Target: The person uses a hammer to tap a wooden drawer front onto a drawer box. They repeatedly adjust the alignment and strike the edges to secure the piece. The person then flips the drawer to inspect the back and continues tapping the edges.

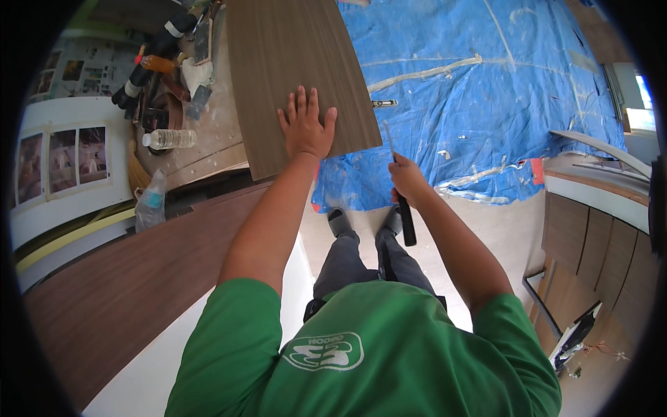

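Board: the brown wood-grain board (299,48) lies on the desk (219,139) at the left, its near end jutting out past the desk; its far end is cut off by the upper edge, and it covers part of the desk.
Left hand: the left hand (306,131) rests palm down on the board near that end, fingers spread and straight; the palm's underside is hidden.
Right hand: the right hand (410,182) is closed around a black-handled tool (408,224), just beside the board's near right corner; the fingers wrap the grip, and some of them are hidden behind the hand.
Tool: the handle's end points down toward the person, the thin pale shaft up; its tip is hard to make out against the blue sheet (445,42), so its exact kind cannot be told.
Metal fitting: a small metal fitting (385,103) shows at the board's right edge; whether it is fixed to the board cannot be told.
Desk clutter: a clear bottle (172,139) lies on its side left of the board; beyond it, an orange bottle (158,64) sits among dark, overlapping items too jumbled to separate.
Rim: dark fisheye corners swallow the outer surroundings.
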